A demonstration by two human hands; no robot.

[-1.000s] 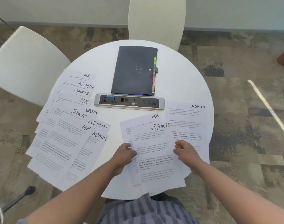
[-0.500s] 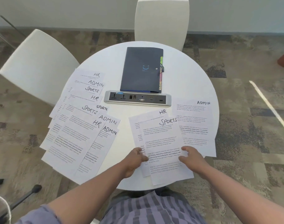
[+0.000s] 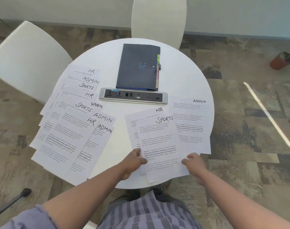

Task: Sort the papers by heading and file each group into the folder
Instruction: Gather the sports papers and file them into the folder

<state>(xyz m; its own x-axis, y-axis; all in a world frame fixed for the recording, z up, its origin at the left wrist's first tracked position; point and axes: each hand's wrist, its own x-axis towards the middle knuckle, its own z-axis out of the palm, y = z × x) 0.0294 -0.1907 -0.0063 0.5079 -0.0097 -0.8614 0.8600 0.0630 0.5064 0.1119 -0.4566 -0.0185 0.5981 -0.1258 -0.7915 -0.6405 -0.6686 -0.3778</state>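
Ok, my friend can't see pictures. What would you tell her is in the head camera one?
Two hands, left hand and right hand, hold a SPORTS page on a round white table. It overlaps an HR page, beside an ADMIN page. More headed pages fan out left, and a closed dark folder lies behind a socket strip.

Both hands are gripping the SPORTS sheet (image 3: 159, 146): the left hand (image 3: 134, 160) at its left edge, the right hand (image 3: 193, 162) at its right edge. It is lying over an HR sheet (image 3: 141, 115) on the white counter (image 3: 182, 66), beside an ADMIN sheet (image 3: 190, 123).
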